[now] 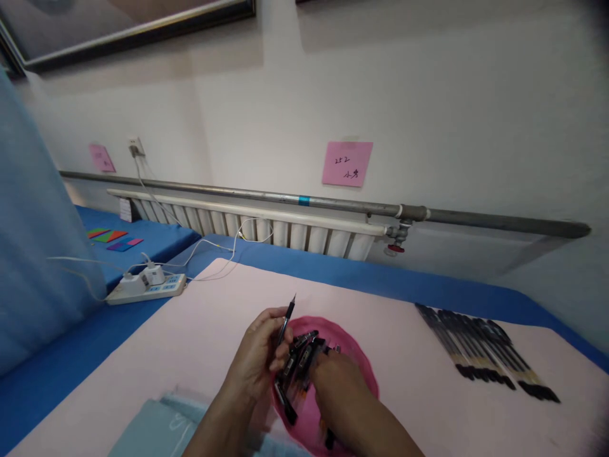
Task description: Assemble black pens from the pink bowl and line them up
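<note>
My left hand (264, 346) is closed round a pen (286, 322), its dark tip pointing up. Beside it, my right hand (337, 377) reaches down into a round pink basin (354, 336). Its fingers are among black pen parts (304, 355), partly blurred, and I cannot see whether they grip any. Several dark caps or clips and a bit of orange show in the basin. To the right, a row of assembled-looking pens (480, 346) with black ends lies side by side on the pink sheet (394, 381).
A folded light-blue cloth (152, 425) lies at the near left. Further left, a white power strip (147, 289) with plugs and cables rests on the blue surface (304, 266). Behind stand a white radiator (285, 231) and a metal pipe (266, 195). A blue curtain (38, 222) hangs at left.
</note>
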The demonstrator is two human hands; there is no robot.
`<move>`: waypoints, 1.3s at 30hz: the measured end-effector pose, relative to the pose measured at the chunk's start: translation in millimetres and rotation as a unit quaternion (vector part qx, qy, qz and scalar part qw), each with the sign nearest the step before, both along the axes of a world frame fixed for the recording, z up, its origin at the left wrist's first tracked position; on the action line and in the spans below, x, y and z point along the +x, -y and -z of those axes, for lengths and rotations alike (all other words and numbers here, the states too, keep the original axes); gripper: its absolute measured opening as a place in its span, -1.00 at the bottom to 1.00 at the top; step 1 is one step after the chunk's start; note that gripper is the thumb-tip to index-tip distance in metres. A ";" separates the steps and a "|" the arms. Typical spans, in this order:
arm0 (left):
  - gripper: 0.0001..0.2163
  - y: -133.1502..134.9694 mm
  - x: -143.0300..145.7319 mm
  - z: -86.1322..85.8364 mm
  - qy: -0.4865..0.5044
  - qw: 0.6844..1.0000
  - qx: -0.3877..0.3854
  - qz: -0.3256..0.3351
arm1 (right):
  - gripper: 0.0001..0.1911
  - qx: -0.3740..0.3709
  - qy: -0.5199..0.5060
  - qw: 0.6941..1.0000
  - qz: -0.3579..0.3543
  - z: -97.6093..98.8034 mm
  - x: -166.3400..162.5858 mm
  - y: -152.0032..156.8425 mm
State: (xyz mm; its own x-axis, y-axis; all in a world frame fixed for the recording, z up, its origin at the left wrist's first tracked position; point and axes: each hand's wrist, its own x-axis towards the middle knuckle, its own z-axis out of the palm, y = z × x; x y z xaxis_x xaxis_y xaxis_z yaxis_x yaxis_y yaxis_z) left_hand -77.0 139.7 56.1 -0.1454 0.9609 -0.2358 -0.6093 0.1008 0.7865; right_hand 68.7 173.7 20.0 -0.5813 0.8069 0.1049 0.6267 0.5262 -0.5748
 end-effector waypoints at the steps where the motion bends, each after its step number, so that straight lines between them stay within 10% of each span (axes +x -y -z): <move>1: -0.81 0.2 0.3 -0.4 -0.002 1.000 0.000 0.000 | -0.84 0.005 0.004 1.000 -0.010 -5.6 1.1 -0.3; 7: -0.81 2.2 7.5 -3.7 -0.011 0.999 -0.014 0.029 | -0.89 -0.070 -0.144 0.987 0.023 -48.5 15.0 -12.2; 17: -0.78 6.4 34.1 2.5 0.003 0.996 -0.038 0.084 | -0.78 -0.262 -0.532 0.792 0.147 -44.8 9.0 -22.9; 39: -0.82 5.9 32.7 -4.0 0.009 0.995 -0.041 0.088 | -0.81 -0.306 -0.483 0.813 0.112 -44.3 11.6 -22.9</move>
State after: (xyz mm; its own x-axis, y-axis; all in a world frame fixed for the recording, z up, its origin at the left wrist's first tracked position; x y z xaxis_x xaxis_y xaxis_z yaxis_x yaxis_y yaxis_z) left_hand -44.3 133.9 60.1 0.0283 0.9484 -0.3158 -0.5898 0.2709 0.7608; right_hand 80.3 196.6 64.3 -0.2980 0.9539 -0.0358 -0.2311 -0.1085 -0.9669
